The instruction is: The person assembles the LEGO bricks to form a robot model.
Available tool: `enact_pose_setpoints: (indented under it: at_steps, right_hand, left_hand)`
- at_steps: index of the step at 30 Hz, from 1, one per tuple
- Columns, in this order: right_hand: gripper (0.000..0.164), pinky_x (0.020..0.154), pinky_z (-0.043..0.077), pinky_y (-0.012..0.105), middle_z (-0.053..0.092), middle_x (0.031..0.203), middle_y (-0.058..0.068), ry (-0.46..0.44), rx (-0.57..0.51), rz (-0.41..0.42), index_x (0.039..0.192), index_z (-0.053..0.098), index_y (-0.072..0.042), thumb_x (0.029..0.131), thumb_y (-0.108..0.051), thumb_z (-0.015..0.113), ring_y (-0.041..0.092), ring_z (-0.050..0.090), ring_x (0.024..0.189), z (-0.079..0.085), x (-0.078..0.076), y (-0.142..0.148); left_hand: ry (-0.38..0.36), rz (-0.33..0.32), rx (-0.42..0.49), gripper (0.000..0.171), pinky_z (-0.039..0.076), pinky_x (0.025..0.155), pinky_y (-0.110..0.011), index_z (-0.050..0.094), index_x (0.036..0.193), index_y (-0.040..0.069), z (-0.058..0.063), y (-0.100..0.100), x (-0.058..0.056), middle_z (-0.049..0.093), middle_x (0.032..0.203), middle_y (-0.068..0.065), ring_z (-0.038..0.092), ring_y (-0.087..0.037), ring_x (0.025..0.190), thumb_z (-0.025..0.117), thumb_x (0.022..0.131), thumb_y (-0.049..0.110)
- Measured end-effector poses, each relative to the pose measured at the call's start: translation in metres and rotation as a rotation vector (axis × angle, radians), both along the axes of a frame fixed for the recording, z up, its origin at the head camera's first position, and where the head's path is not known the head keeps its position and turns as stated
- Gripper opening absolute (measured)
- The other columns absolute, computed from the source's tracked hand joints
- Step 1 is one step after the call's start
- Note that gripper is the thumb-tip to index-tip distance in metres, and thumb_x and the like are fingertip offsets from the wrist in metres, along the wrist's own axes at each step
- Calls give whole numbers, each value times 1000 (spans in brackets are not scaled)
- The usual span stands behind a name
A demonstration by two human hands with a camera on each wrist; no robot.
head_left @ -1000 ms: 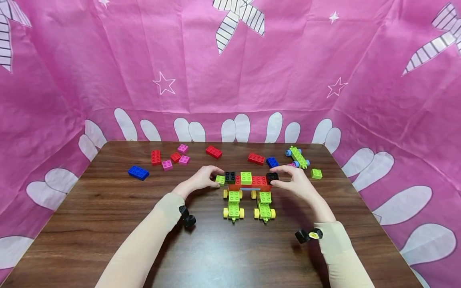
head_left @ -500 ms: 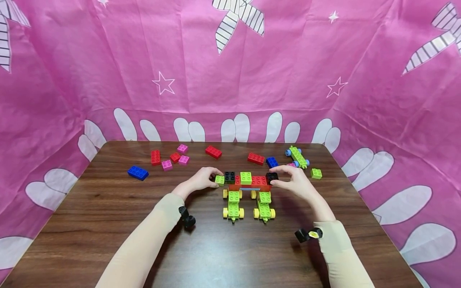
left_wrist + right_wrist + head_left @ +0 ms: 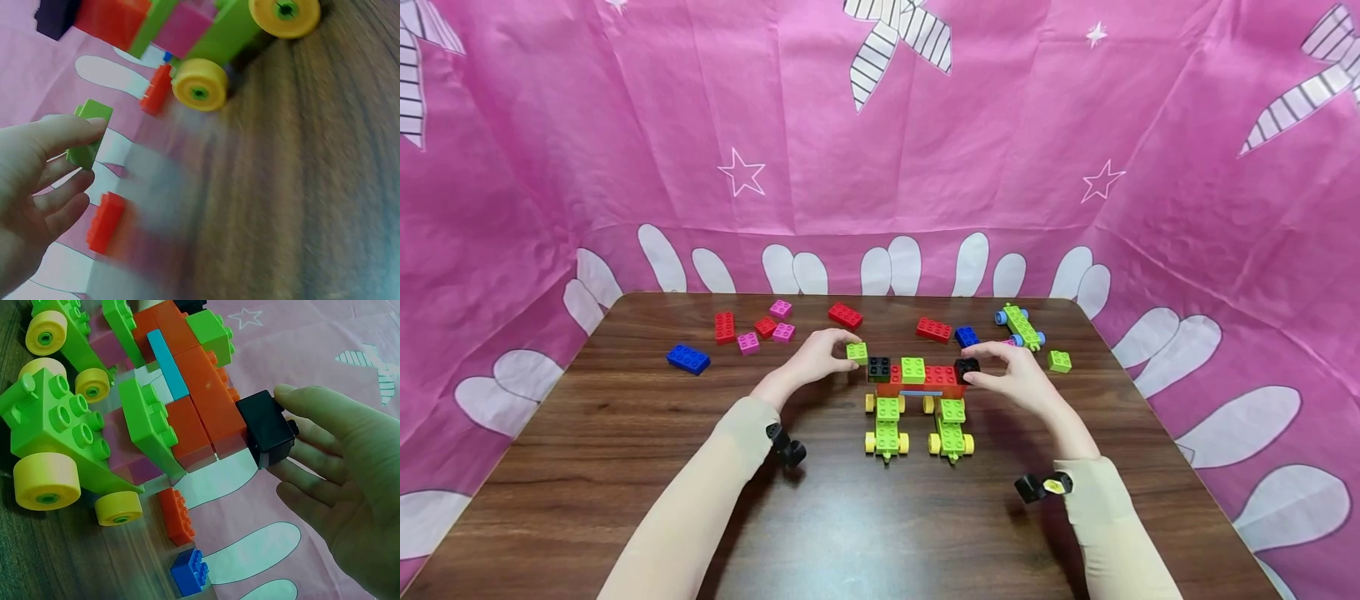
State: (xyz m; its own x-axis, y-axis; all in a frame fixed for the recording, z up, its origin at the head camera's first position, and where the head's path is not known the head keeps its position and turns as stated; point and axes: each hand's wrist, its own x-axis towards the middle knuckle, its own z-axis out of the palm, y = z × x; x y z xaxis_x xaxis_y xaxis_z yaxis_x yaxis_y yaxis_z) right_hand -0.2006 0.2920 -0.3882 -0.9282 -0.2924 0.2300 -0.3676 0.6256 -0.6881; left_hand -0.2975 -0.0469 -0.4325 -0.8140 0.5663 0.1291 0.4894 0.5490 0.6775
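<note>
Between thumb and fingers my left hand [image 3: 817, 358] pinches a green 2x2 building brick [image 3: 857, 353], held in the air; in the left wrist view this green brick [image 3: 90, 134] is clear of the structure. Just right of it, a black brick [image 3: 878, 369] sits on the left end of a red brick beam [image 3: 940, 377]. A green brick [image 3: 913, 370] tops the beam's middle. The beam stands on two green wheeled bases [image 3: 887, 433] with yellow wheels. My right hand [image 3: 1018, 377] pinches another black brick [image 3: 267, 428] at the beam's right end.
Behind the structure lie red bricks [image 3: 846, 315], pink bricks [image 3: 748, 343] and blue bricks [image 3: 688, 359]. A green base with blue wheels [image 3: 1019, 327] and a loose green brick [image 3: 1060, 361] are at the back right. A pink curtain [image 3: 820, 167] hangs behind the table [image 3: 625, 433].
My left hand has lifted the green brick up and away from its place low beside the left black brick. The right hand has stayed on its black brick.
</note>
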Motion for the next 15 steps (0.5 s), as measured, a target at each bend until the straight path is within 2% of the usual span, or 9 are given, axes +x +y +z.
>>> enact_pose_setpoints:
  at_steps: [7,12,15]
  right_hand:
    - [39,99,43,52,68,117,9,-13,-12,-15,119,66,-7,86,-27,74,26,59,112,4,-2,-2]
    - [41,99,44,53,66,121,9,-8,-9,-21,120,66,-9,86,-29,73,29,58,114,8,-3,-6]
    - [41,98,45,51,66,121,8,11,-5,-9,121,65,-9,86,-29,73,28,59,113,10,-4,-9]
  left_hand:
    - [36,64,70,46,45,101,-45,61,125,-1,22,6,5,63,124,-15,57,-30,116,74,85,16]
    - [75,73,114,46,48,96,-46,61,125,1,40,14,12,65,121,-15,60,-31,109,74,85,17]
    - [97,58,124,45,49,93,-45,62,125,3,51,20,20,65,119,-14,61,-30,104,74,84,18]
